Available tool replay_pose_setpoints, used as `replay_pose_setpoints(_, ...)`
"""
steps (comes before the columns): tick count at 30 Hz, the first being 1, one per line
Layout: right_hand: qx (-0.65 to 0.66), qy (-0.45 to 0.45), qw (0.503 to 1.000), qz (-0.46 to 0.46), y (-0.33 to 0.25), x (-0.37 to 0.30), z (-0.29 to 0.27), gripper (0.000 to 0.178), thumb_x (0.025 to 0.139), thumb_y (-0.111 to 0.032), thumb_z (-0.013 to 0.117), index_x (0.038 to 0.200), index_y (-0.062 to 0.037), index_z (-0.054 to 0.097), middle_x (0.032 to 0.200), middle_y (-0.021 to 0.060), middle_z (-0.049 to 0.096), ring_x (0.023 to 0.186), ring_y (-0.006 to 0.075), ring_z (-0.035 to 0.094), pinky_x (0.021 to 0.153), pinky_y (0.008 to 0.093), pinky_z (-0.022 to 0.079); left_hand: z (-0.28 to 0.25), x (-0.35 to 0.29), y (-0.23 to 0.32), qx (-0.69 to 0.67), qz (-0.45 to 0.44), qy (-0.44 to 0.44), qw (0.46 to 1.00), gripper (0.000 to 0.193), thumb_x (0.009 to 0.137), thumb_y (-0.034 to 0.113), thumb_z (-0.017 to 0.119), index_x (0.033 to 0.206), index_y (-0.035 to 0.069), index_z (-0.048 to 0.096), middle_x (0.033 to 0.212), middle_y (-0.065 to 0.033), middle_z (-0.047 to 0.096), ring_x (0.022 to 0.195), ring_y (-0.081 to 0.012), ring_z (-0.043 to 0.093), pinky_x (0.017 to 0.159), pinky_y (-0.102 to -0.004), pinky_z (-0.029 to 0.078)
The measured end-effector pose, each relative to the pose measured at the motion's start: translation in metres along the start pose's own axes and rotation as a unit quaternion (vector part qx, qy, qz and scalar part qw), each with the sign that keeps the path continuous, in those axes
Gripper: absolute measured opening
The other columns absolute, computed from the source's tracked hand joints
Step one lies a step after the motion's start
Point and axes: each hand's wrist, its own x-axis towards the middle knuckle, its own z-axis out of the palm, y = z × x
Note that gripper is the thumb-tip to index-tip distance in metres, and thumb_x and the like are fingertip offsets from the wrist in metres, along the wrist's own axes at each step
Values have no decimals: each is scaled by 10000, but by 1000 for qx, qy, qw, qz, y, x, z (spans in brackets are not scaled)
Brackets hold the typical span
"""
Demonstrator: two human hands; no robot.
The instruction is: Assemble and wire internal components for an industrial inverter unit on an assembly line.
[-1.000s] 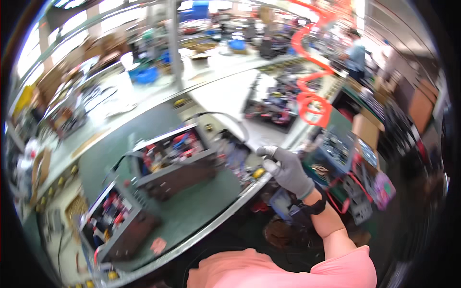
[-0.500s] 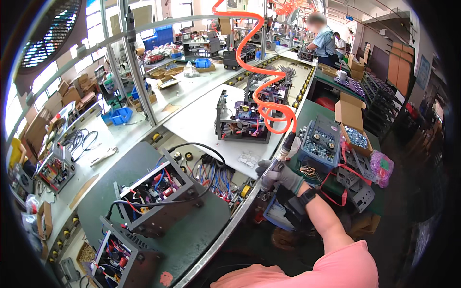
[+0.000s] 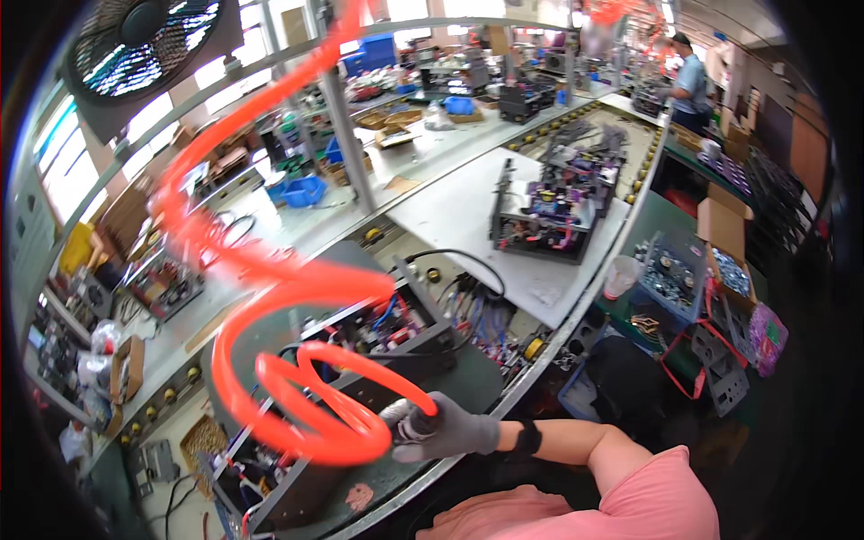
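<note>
My right hand (image 3: 454,432), in a grey glove with a black wrist strap, is shut on the grip of an air-driven hand tool (image 3: 400,421). An orange coiled air hose (image 3: 270,288) runs from the tool up to the top of the picture. The hand hangs over the near edge of the green bench, beside an open dark metal chassis (image 3: 423,340) full of coloured wires. A second open chassis (image 3: 270,481) lies lower left. My left hand is out of sight.
Another black unit (image 3: 549,216) stands on a white board further along the line. Bins of small parts (image 3: 670,270), a plastic cup (image 3: 621,274) and a cardboard box (image 3: 720,220) sit at the right. A fan (image 3: 148,40) hangs upper left. Another person (image 3: 688,85) works far back.
My right hand has swung left, from the bins at the right to over the open chassis, bringing the tool with it. The orange hose now coils across the left half of the view.
</note>
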Motion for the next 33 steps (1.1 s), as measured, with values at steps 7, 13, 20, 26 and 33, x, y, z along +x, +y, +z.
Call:
replay_pose_setpoints(7,-79,-55,995,29,25,22,26,540,757,-27,846,1242,-28,609,1172,63,672,1043,123,639,942,293,513,2,-20,-2,-535,-76,-213,814,293,1041,289,503,1232,99,619,1189,-39,647,879,-82,538,624,-258,405)
replay_pose_setpoints(13,-111,-53,992,3,46,20,46,394,731,35,743,1105,-15,633,1025,75,672,938,161,659,828,322,533,151,-96,25,-542,-193,-268,772,220,1028,204,477,1186,128,610,944,18,589,683,-96,433,538,-236,363)
replay_pose_setpoints(20,146,-86,986,11,-6,51,95,376,754,47,642,1115,-32,574,1003,81,625,961,152,630,841,316,529,282,-170,47,-341,-273,-399,806,272,1046,231,506,1211,35,600,794,28,455,597,-62,367,497,-209,293)
replay_pose_setpoints(26,284,-205,932,-91,-47,82,128,434,791,-120,805,1167,-99,589,940,54,580,678,190,614,508,340,499,319,-176,42,-372,-325,-423,760,424,1072,389,469,1189,6,610,744,31,468,540,-51,342,459,-210,273)
replay_pose_setpoints(33,251,-125,945,-168,-36,78,134,564,774,-85,809,1287,-137,577,902,33,563,542,154,570,448,331,470,320,-179,41,-375,-302,-421,769,427,1070,423,460,1086,23,609,693,29,436,527,-57,338,461,-211,276)
